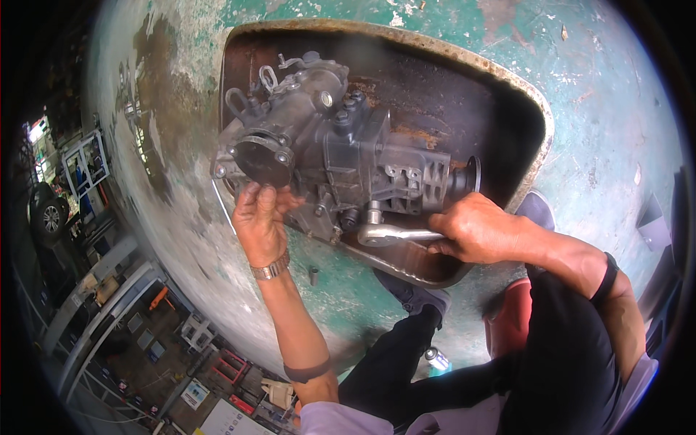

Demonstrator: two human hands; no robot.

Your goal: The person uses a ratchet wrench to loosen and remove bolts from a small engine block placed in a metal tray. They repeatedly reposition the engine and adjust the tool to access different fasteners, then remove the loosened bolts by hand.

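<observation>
Grey cast-metal pump body sat in a rusty tray; left hand fingers gripped its round end; right hand was clamped on a ratchet wrench beneath it.

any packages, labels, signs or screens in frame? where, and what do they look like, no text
White board or sign: bottom edge, left of the person's left forearm; flat, pale, rectangular, tilted.
Small framed panel: just above and left of it; whitish with a blue patch.
Small can: on the floor by the person's knee; silvery top, teal lower part, wrapper too small to tell.
No label shows on the grey engine assembly. No screens in view.
</observation>
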